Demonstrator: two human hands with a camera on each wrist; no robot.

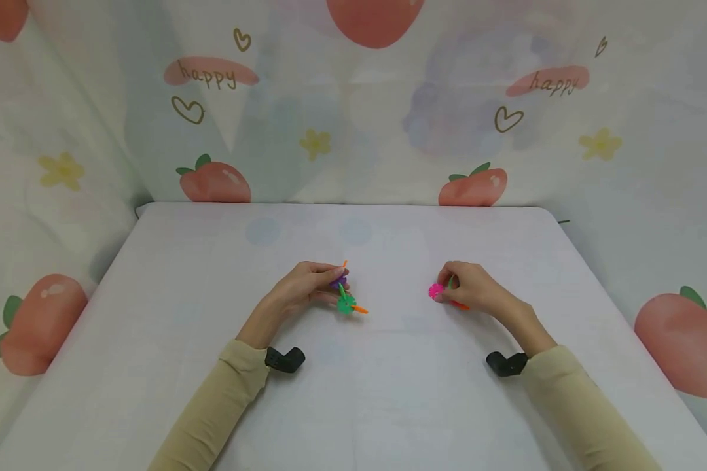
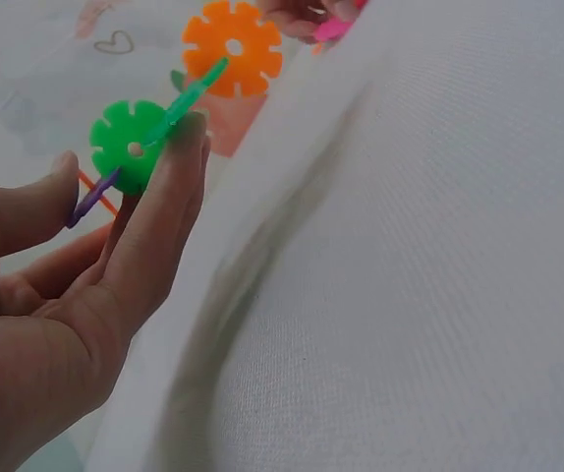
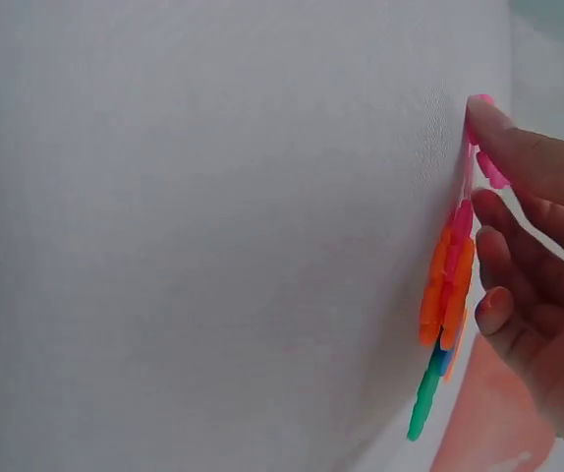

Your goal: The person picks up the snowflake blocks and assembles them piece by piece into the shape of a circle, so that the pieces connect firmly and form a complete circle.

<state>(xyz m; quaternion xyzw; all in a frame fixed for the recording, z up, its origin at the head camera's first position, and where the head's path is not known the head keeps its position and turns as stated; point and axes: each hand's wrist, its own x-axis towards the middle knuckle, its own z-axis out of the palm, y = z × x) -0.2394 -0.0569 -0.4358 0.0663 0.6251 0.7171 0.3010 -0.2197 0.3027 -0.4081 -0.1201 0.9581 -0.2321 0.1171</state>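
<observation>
My left hand [image 1: 303,284] holds a linked cluster of plastic snowflake discs above the white table. In the left wrist view the thumb touches a purple disc [image 2: 93,200], seen edge-on, and the fingers lie behind a green disc [image 2: 115,147]. An orange disc [image 2: 218,74] sticks out at the cluster's far end. To the right, my right hand [image 1: 474,286] pinches a pink snowflake disc [image 1: 435,292] between thumb and fingers. Edge-on orange discs [image 3: 429,305] and a green disc [image 3: 423,405] extend beside that hand, apparently joined to the pink one; their joints are partly hidden.
The white-covered table [image 1: 353,399] spreads out around both hands. A printed cloth [image 1: 353,111] with peaches, hearts and "happy" lettering hangs behind it and at both sides. Black wrist cameras [image 1: 285,360] sit at the cuffs of the beige sleeves [image 1: 212,405].
</observation>
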